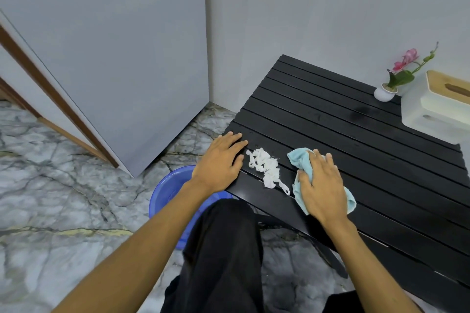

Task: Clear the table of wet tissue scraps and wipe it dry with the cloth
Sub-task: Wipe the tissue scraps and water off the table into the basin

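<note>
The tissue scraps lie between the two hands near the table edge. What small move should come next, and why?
Probably push the cloth under the right hand leftward, sweeping the tissue scraps toward the left hand at the table edge. The scraps lie bunched between both hands, and the blue basin sits on the floor just below that edge to catch them.
</note>
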`<state>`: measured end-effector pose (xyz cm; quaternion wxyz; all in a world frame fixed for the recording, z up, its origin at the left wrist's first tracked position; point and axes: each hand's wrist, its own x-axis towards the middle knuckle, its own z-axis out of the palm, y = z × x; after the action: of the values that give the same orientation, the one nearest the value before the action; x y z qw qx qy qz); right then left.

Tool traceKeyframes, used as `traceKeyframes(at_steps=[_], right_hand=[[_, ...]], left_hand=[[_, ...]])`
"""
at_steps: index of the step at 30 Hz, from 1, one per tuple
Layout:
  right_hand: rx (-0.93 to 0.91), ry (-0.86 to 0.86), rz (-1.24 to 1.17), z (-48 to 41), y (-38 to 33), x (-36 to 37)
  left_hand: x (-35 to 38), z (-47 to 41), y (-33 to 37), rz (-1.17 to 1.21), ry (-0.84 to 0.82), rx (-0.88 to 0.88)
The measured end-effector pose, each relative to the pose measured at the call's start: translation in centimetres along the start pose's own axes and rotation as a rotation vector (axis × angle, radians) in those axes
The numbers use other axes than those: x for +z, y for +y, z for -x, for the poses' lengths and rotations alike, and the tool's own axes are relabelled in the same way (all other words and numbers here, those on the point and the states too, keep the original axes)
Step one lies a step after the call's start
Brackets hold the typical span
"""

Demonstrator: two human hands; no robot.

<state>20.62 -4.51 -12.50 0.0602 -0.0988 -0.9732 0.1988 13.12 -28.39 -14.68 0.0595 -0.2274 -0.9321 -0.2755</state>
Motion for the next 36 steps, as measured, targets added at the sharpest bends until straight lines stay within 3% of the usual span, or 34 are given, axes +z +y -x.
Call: traceKeyframes(at_steps=[24,30,36], right_hand=[[-0.037,-0.001,0.046,-1.0,-4.8,2.0],[-0.094,-0.019,-0.004,-2.2,-7.7,3.4],[-0.198,-0.024,-0.091,-3.3,-12.1,5.6]], left_hand=[[-1.5,0.7,-1.1,-0.020,-0.043,-0.007],[-4.0,5.7,-7.5,0.114,0.087,-0.251],[-4.0,12.1,-13.8,0.033,0.034,-0.439]])
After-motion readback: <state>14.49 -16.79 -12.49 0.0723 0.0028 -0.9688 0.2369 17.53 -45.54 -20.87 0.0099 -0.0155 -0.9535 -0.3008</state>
